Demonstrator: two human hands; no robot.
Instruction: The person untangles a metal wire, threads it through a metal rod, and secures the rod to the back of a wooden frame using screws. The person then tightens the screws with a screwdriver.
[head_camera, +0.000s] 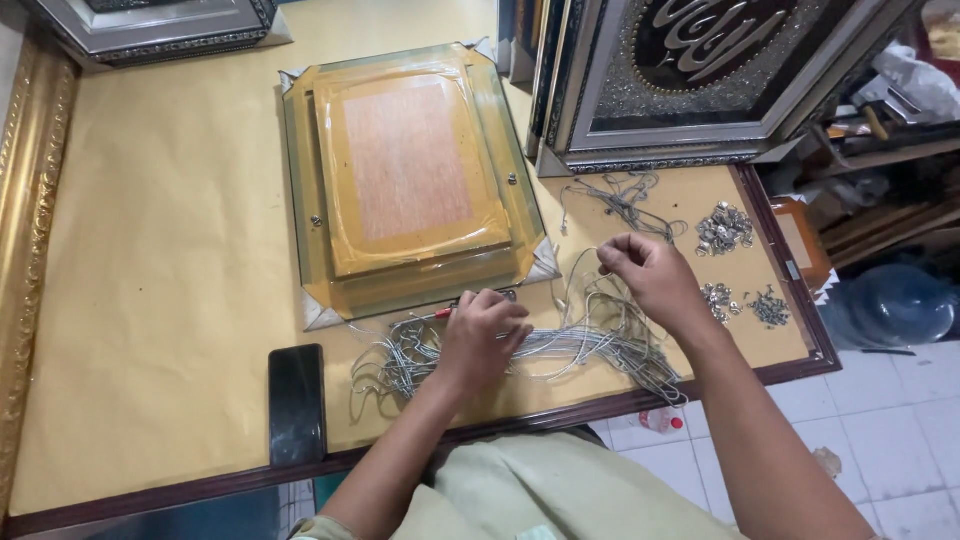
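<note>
A tangled bundle of thin grey wire cords (560, 345) lies near the table's front edge. My left hand (482, 338) rests on the bundle with fingers curled over the strands, beside a small red-handled tool (443, 312). My right hand (650, 272) is raised a little above the bundle, fingertips pinched on one thin wire strand. Just beyond both hands lies a picture frame (410, 175), face down, wrapped in clear film with grey corner guards.
A black phone (297, 402) lies at the front left. Small heaps of metal fittings (724, 228) and screws (768, 307) sit at the right, with more wire (625, 200) behind. Ornate framed pieces (700, 70) lean at the back right; a gold frame (25, 200) lines the left edge.
</note>
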